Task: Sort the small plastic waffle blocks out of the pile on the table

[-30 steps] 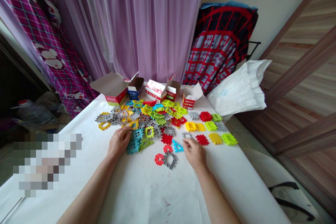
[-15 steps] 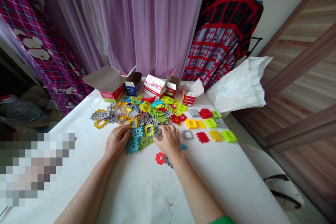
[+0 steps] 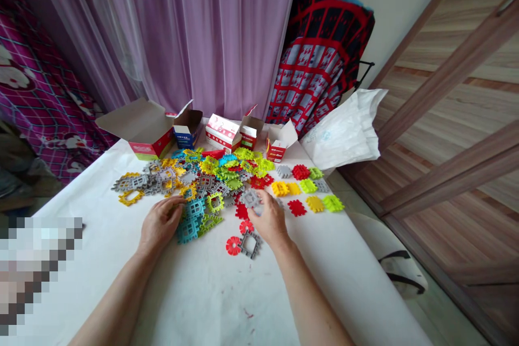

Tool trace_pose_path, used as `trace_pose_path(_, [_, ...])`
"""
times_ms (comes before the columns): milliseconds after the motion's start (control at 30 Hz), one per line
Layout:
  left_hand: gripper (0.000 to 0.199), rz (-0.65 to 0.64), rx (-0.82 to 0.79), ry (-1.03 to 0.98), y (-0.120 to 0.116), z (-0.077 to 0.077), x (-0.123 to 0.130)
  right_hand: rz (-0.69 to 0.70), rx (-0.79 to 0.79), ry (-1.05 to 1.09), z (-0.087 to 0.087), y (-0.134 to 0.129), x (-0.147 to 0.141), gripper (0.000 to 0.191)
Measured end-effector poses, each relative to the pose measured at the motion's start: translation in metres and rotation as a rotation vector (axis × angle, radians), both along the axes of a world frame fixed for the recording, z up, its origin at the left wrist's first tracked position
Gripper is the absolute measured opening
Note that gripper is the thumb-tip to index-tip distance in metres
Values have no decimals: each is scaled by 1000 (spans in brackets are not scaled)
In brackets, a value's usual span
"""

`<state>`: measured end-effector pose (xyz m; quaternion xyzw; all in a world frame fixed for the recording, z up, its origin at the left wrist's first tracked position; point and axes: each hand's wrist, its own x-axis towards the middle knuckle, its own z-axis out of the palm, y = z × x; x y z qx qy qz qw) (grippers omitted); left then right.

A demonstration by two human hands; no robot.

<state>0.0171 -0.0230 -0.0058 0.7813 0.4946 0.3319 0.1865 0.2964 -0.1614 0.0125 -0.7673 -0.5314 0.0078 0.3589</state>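
Note:
My right hand (image 3: 271, 220) pinches a grey plastic interlocking block (image 3: 249, 198) with notched edges, held over the right side of the block pile (image 3: 211, 179). Below that hand lie a grey frame-shaped piece (image 3: 250, 244) and red flower-shaped pieces (image 3: 233, 246). My left hand (image 3: 161, 223) rests at the pile's near left edge, its fingers loosely bent and holding nothing that I can see. Beside its fingertips are blue window-shaped pieces (image 3: 188, 230), a green triangular piece (image 3: 210, 223) and a lime square frame (image 3: 215, 203).
Rows of sorted square blocks, such as a red one (image 3: 297, 207) and a yellow one (image 3: 315, 204), lie right of the pile. Behind stand open cartons, including a large red one (image 3: 151, 147) and a blue one (image 3: 186, 135). A white bag (image 3: 344, 130) leans at the right corner.
My right hand has come up from the pile with a grey block in its fingers. The grey frame and red flower pieces beneath it show more fully. The view has swung slightly right.

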Motion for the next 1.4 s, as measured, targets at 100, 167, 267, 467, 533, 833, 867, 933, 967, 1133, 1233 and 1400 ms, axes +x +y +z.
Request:
trace_pose_path(100, [43,0,4,-2,1,-1,-1,-99,87,19,-6,-10,17,52])
trace_pose_path(167, [42,0,9,3,1,-2,-2,-130,120,20,-10,-14,23,53])
trace_pose_path(267, [42,-5,12,12,2,-2,-3,-141,133,9,-16,-16,25,54])
trace_pose_path(467, [43,-4,15,28,3,-4,-5,-130,97,7,-26,-18,24,58])
trace_pose_path(533, [43,-11,19,29,4,-5,-5,-140,94,12,-27,-18,24,59])
trace_pose_path(833, [43,-41,31,42,8,-6,-6,-123,39,7,-26,-25,31,59])
trace_pose_path(867, [44,-42,30,47,9,-6,-7,-103,23,4,-25,-28,34,59])
trace_pose_path(933, [45,-38,30,57,9,-5,-7,-52,-11,-6,-21,-37,44,60])
trace_pose_path(967, [45,-37,30,61,10,-5,-7,-21,-28,-15,-18,-42,50,60])
trace_pose_path(1133, [46,-35,24,78,10,-3,-7,113,-103,-87,-5,-61,72,62])
trace_pose_path(1233, [43,-29,27,65,10,-4,-7,219,-153,-131,6,-57,72,62])
trace_pose_path(1400, [41,-24,37,33,9,-5,-5,449,-191,-256,33,-23,57,57])
